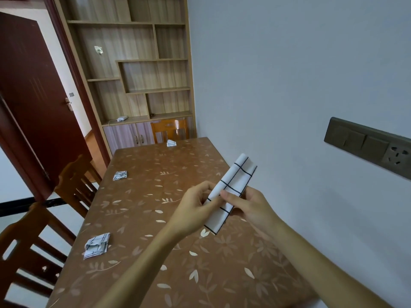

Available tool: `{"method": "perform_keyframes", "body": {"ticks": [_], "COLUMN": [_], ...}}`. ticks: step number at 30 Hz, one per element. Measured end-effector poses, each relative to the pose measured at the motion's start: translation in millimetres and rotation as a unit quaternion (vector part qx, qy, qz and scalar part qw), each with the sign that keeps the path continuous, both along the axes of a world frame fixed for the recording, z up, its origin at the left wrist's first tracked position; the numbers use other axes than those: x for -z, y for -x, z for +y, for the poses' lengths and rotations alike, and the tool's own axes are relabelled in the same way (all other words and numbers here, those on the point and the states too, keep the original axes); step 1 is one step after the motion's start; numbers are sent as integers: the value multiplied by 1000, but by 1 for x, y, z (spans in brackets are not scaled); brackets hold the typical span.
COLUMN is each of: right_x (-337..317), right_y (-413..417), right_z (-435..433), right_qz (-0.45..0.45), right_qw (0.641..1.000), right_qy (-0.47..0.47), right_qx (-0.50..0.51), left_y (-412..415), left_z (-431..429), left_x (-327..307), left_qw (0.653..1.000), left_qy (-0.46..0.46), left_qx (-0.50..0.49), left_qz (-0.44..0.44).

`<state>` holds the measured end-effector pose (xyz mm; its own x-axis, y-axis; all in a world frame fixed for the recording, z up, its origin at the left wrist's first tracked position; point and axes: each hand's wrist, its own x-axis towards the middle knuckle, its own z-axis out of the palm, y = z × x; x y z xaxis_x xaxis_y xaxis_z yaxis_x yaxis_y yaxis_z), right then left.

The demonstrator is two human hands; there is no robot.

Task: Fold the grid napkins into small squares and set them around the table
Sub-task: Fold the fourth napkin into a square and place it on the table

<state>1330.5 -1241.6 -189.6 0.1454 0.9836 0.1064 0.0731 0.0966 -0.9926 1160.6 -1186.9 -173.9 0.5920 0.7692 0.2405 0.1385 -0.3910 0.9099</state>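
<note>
While three folded napkins (96,245) lie at places by the chairs (73,181) on the table (138,196), I hold a fourth napkin (231,187) up over its side by the wall (289,85) as a long strip, left hand (195,210) and right hand (251,210) both pinching its lower half. That grip, I judge, keeps the layers aligned for folding it shorter into a square.

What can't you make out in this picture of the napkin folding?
Head view, the only one:
- Covered: grid napkin strip, its middle under the left hand and right hand, so its layers cannot be counted.
- Too small: far folded napkin, fold unclear.
- Too small: white object on the cabinet, not identifiable.
- Cut off: table, near end past the bottom edge.
</note>
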Motion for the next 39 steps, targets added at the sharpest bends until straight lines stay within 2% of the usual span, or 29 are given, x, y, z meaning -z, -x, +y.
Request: {"method": "perform_keyframes", "body": {"ticks": [4,6,13,19,22,26,32,35,39], "right_x": [2,3,8,18,22,31,45,47,63], "right_y": [-11,-14,-21,-22,-23,-20,-19,-15,-9], "right_z": [-1,-2,-1,0,1,1,0,-2,2], "right_qz": [-136,-163,-96,-156,-122,-92,-92,-39,-85], "right_qw": [990,984,995,987,992,995,996,999,993], "right_qy": [44,56,22,11,-8,-30,-13,-3,80], "right_qx": [-14,-39,-20,-34,-27,-32,-13,8,4], "left_y": [10,14,16,14,17,18,16,16,15], "left_z": [7,10,11,8,11,14,18,17,17], "left_x": [7,11,29,36,41,49,56,64,84], "left_qw": [999,998,991,991,988,971,957,971,985], "left_qy": [19,51,120,132,142,204,265,218,154], "left_qx": [5,13,-49,3,9,40,20,14,-3], "left_qz": [28,24,-41,-32,-65,-118,-114,-95,-76]}}
